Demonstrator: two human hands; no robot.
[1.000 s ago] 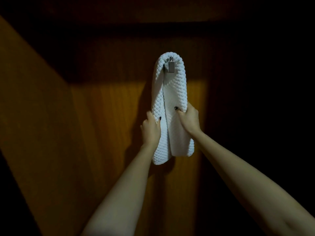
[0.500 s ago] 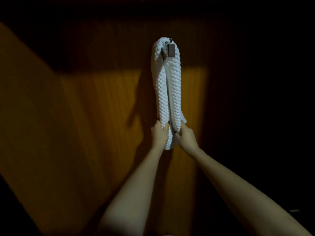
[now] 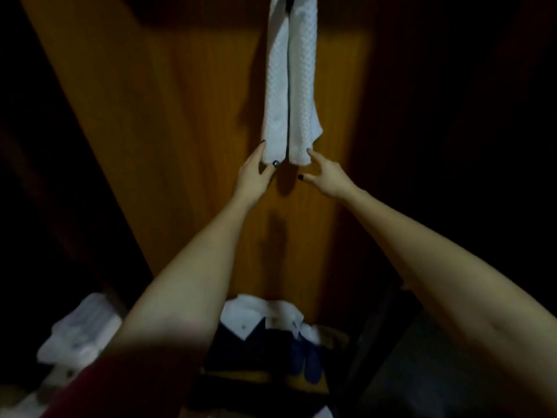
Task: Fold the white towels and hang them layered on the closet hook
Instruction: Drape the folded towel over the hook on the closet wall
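Observation:
A white textured towel point(image 3: 291, 86) hangs doubled in two narrow strands against the wooden closet panel point(image 3: 180, 116). Its top and the hook are cut off above the frame. My left hand point(image 3: 256, 173) pinches the bottom end of the left strand, with the thumb on its front and a finger along its left side. My right hand point(image 3: 328, 176) is spread, one fingertip touching the lower edge of the right strand and the thumb held apart below it.
Below the towel, on the closet floor, lie a folded dark garment with a white collar point(image 3: 259, 327), a blue item point(image 3: 307, 357) and a blurred white stack point(image 3: 78, 330) at the left. The closet sides are dark.
The view has tilted down, so the hook has left the top of the frame. Both hands have slid to the towel's bottom ends. My right hand has let go and spread its fingers.

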